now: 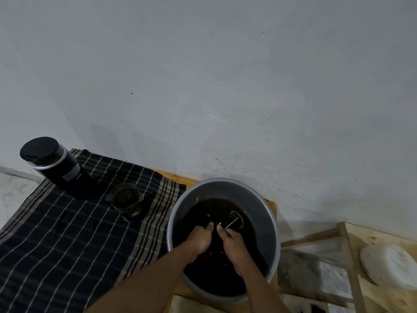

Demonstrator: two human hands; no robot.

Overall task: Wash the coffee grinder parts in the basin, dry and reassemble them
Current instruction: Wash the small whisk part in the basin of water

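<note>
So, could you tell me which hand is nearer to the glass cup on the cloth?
Left. The left hand is in the basin, with the cup off to its left; the right hand lies beyond it, farther off.

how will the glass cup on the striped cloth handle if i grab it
Probably slippery: the glass cup looks smooth, and the left hand and right hand sit in basin water. Likely fragile, being clear glass.

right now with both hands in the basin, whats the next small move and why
Probably rub the thin metal rod with the left hand under water: the right hand pinches it in the dark water of the basin, and the left hand sits curled right beside it.
</note>
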